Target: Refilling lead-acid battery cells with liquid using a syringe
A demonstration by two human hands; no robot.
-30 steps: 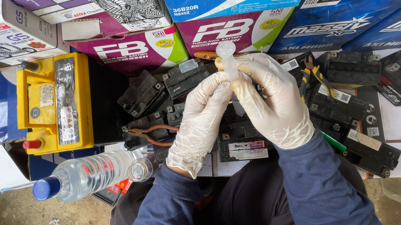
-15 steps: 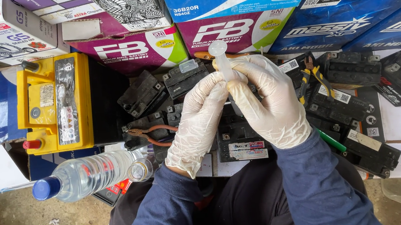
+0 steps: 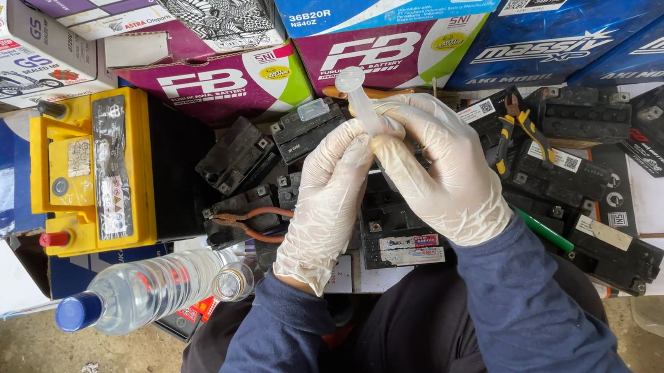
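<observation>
Head view: left hand (image 3: 326,204) and right hand (image 3: 439,174), both closed around small clear syringe (image 3: 359,100), above black batteries (image 3: 395,229).

— Upper left of frame?
— Yellow battery (image 3: 93,172), top face up, black side wall to its right.
— Lower left?
— Clear bottle (image 3: 140,290) lying on its side, blue cap leftward; a small jar (image 3: 232,282) touches it.
— Centre and right?
— Black batteries (image 3: 571,159) crowded together; pliers (image 3: 519,133) on them.
— Top edge?
— Cartons (image 3: 403,3), stacked in a row.
</observation>
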